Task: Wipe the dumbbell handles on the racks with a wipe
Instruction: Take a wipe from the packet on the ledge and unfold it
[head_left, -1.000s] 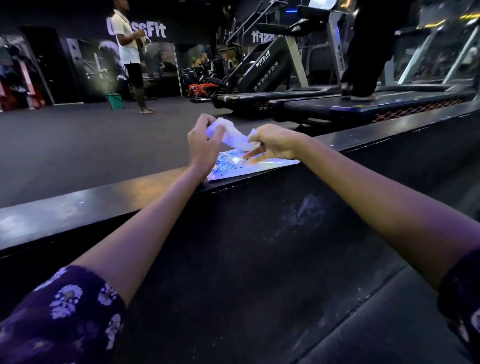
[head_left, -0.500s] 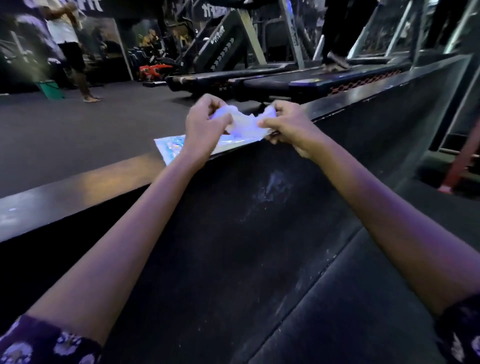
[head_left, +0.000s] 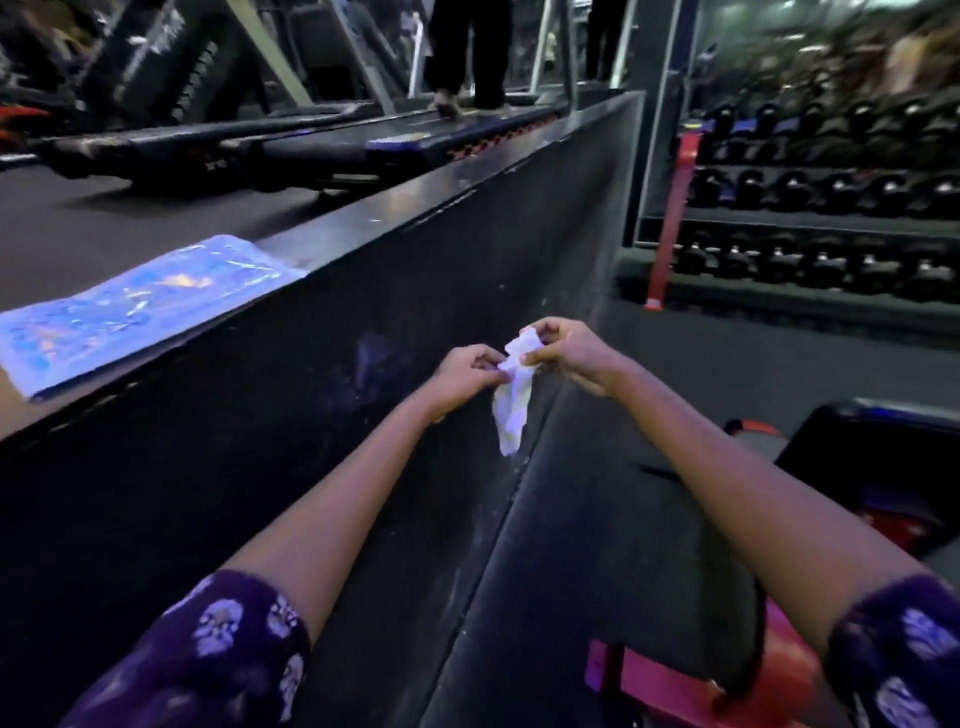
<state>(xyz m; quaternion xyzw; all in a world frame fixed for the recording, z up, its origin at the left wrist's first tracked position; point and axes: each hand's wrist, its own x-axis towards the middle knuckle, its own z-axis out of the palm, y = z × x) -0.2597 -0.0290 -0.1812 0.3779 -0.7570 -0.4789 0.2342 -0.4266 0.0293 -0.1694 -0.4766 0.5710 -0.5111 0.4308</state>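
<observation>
White wipe (head_left: 511, 400) pinched at its top between left hand (head_left: 464, 375) and right hand (head_left: 568, 352), fingers of both curled on it, long axis vertical, hanging downward, dumbbell rack (head_left: 810, 223) well apart

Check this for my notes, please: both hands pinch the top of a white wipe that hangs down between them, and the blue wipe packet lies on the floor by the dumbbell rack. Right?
Not quite. The head view shows the left hand and right hand pinching the wipe as you say, but the blue packet lies on the dark ledge to the left, not on the floor by the dumbbell rack.
</observation>
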